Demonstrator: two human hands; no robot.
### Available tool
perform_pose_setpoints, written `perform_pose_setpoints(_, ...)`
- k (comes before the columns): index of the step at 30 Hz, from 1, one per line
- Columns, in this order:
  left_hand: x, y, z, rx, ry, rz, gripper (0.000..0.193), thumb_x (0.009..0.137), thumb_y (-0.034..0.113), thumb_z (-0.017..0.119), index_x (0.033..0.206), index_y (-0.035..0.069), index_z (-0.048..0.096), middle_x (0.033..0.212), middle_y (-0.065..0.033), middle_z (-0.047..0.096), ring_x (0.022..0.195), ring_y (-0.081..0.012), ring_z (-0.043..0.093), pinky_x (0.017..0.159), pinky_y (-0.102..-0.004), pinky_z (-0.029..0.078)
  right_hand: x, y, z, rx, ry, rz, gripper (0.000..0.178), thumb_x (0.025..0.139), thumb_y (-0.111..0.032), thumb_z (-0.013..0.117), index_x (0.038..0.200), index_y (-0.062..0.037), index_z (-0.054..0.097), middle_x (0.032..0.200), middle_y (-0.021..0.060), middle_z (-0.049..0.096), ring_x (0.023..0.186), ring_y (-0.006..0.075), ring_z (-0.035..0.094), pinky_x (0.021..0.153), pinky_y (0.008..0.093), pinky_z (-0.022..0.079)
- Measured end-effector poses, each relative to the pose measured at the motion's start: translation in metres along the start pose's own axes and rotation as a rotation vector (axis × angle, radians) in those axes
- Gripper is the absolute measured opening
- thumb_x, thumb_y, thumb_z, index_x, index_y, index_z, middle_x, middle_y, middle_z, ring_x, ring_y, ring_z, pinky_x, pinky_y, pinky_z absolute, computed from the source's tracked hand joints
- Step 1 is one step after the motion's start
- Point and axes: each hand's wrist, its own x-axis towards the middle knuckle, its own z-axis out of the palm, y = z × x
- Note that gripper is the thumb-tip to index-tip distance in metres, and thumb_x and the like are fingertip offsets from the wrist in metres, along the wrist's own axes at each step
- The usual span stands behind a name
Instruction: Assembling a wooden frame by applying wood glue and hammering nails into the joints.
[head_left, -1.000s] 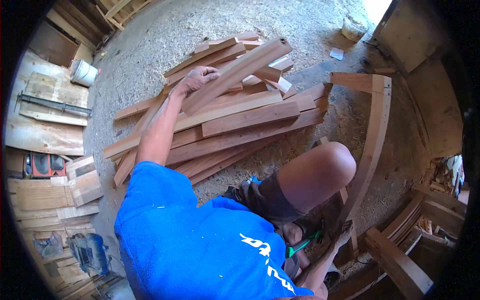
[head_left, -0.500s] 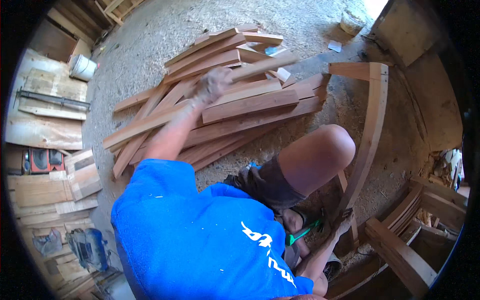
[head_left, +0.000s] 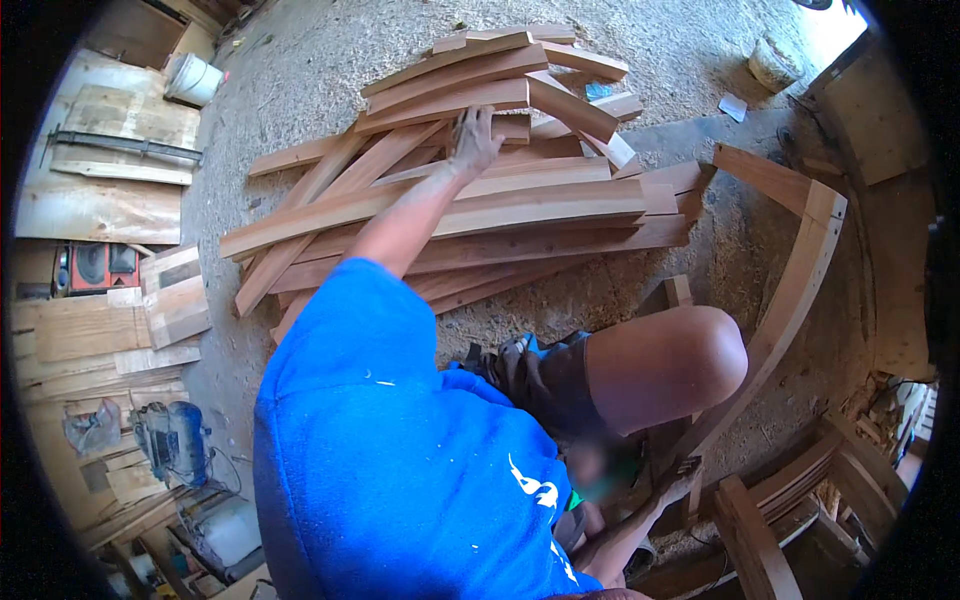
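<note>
Well, close in, the R hand (head_left: 682, 480) was by the lower end of a long curved frame (head_left: 778, 330); fingers half hidden, couldn't tell if they gripped; farther out, the L hand (head_left: 475, 145) was over the mid of the board pile (head_left: 545, 210), fingers loosely spread, nothing clasped afaict; pcs lay crosswise on the floor (head_left: 320, 90), so imo it was best to free the uppermost first, w/ the frame steadied, lest the stack slide; beyond, a bucket (head_left: 775, 66), well apart.
</note>
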Motion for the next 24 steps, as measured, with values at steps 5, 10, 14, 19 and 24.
perform_pose_setpoints(5,0.055,-0.019,0.037,0.376,-0.121,-0.06,0.056,0.082,0.03,0.071,0.129,0.005,0.054,0.136,-0.0191,0.049,0.125,-0.0384,0.049,0.102,-0.0533,0.042,0.002,0.0,-0.002,-0.096,-0.072,0.134,0.061,0.095,-0.024,0.063,0.143,0.0079,0.043,0.14,0.0266,0.053,0.128,0.0357,0.053,0.106,0.0419,0.042)
perform_pose_setpoints(10,0.074,-0.026,0.043,0.538,0.004,0.011,0.04,0.086,0.025,0.064,0.123,0.012,0.059,0.123,-0.0113,0.057,0.117,-0.033,0.056,0.093,-0.0546,0.046,0.007,0.012,-0.003,0.1,-0.029,0.148,0.058,0.094,-0.025,0.063,0.139,0.0091,0.048,0.136,0.0291,0.054,0.126,0.0387,0.054,0.106,0.0422,0.042)
perform_pose_setpoints(14,0.063,-0.02,-0.014,0.313,-0.015,0.159,0.036,0.08,0.016,0.067,0.116,0.011,0.062,0.115,-0.0125,0.064,0.106,-0.0329,0.065,0.086,-0.0505,0.051,0.008,0.021,0.001,0.105,-0.047,0.104,0.054,0.094,-0.023,0.062,0.136,0.0099,0.05,0.134,0.0299,0.056,0.125,0.0394,0.054,0.105,0.0425,0.042)
perform_pose_setpoints(19,0.088,0.009,-0.152,-0.146,0.261,0.337,0.039,0.09,0.026,0.068,0.122,0.005,0.063,0.11,-0.0174,0.069,0.1,-0.033,0.068,0.088,-0.0398,0.053,0.004,0.024,0.012,-0.132,0.174,-0.173,0.038,0.1,-0.013,0.042,0.133,-0.0001,0.056,0.118,0.0135,0.062,0.103,0.0242,0.061,0.092,0.0314,0.046)
perform_pose_setpoints(24,0.139,0.039,-0.285,-0.493,0.43,-0.003,0.046,0.089,0.043,0.075,0.106,0.0,0.07,0.095,-0.0095,0.073,0.088,-0.0175,0.067,0.08,-0.033,0.052,0.005,0.025,0.007,0.04,0.098,-0.185,0.04,0.097,-0.012,0.048,0.135,-0.0002,0.056,0.114,0.0151,0.065,0.101,0.0253,0.063,0.09,0.035,0.049)
